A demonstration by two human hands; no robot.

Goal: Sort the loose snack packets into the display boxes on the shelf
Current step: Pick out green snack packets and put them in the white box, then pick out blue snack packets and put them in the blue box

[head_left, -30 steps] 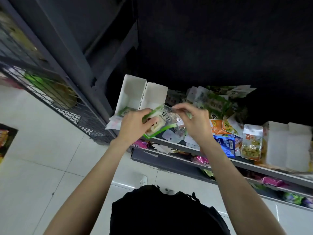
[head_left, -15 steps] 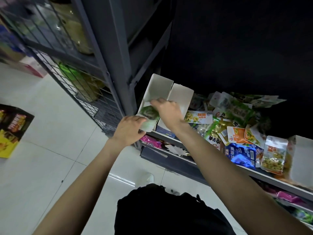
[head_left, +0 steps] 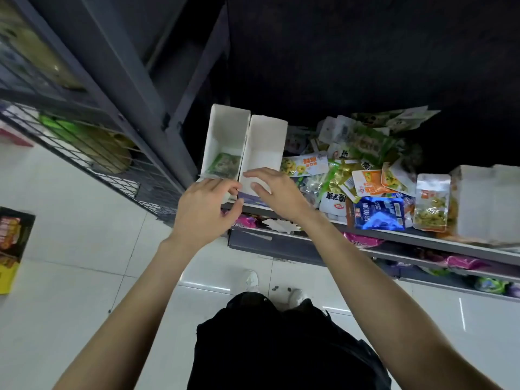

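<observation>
Two white display boxes stand side by side at the shelf's left end. The left box (head_left: 225,128) has a green snack packet (head_left: 223,166) lying in its bottom; the right box (head_left: 267,142) looks empty. My left hand (head_left: 205,209) curls its fingers and thumb around the front lip of the left box. Over the front of the right box, my right hand (head_left: 277,192) hovers with its fingers spread, holding nothing. A heap of loose snack packets (head_left: 354,164) covers the shelf to the right, with a blue packet (head_left: 378,213) at its front edge.
More white boxes (head_left: 484,204) stand at the shelf's right end. A grey upright post (head_left: 135,80) and a wire-mesh rack (head_left: 84,142) lie to the left. Lower shelves (head_left: 394,249) hold pink packets. A printed carton (head_left: 11,243) sits on the tiled floor.
The green packet that both hands held went into the left box. My right hand let go of it and drew back over the right box. My left hand stays at the box front.
</observation>
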